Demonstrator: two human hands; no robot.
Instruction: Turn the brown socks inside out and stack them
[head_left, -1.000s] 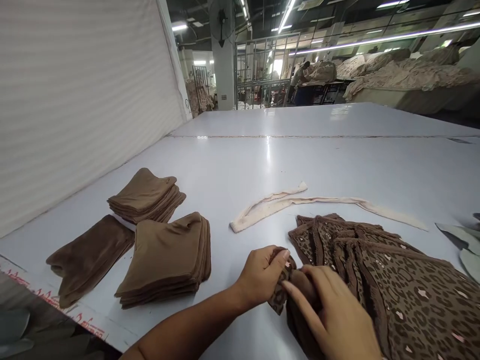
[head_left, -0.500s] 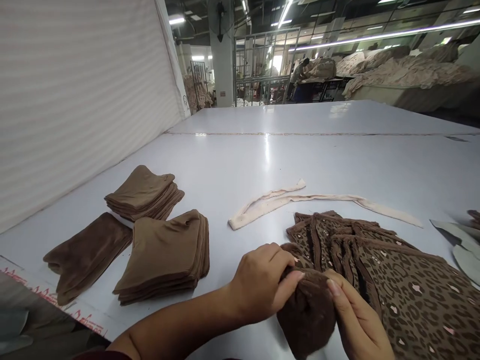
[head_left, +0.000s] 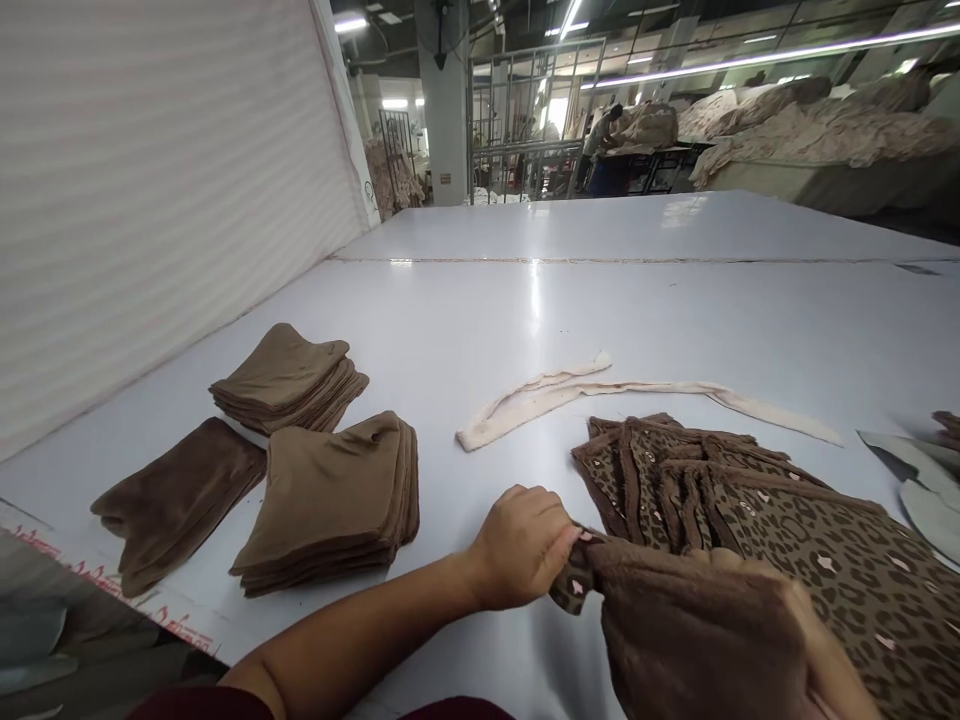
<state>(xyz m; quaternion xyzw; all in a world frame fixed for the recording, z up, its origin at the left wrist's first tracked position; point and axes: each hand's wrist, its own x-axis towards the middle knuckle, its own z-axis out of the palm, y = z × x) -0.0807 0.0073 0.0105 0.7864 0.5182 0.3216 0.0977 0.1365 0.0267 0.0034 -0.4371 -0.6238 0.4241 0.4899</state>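
Note:
A brown plush fabric piece (head_left: 690, 620) hangs between my two hands above the table's front edge. A bit of leopard print shows at its left end. My left hand (head_left: 521, 545) is closed on that end, thumb pressed against the fingers. At the piece's right side, my right hand (head_left: 806, 620) grips the cloth, its fingers partly covered by the plush. Just beyond lies a fanned stack of leopard-print fabric pieces (head_left: 810, 540) with brown fuzzy edges.
Two stacks of tan-brown pieces (head_left: 330, 490) (head_left: 281, 370) and a darker brown stack (head_left: 180, 495) lie left on the white table (head_left: 450, 310). A cream fabric strip (head_left: 540, 400) curves mid-table. Grey scraps (head_left: 930, 510) sit far right. A person (head_left: 600, 140) bends over work behind.
My hands have moved apart; the right one went right and pulled the bunched plush piece out wider. My left hand shifted slightly left. The stacks stayed put.

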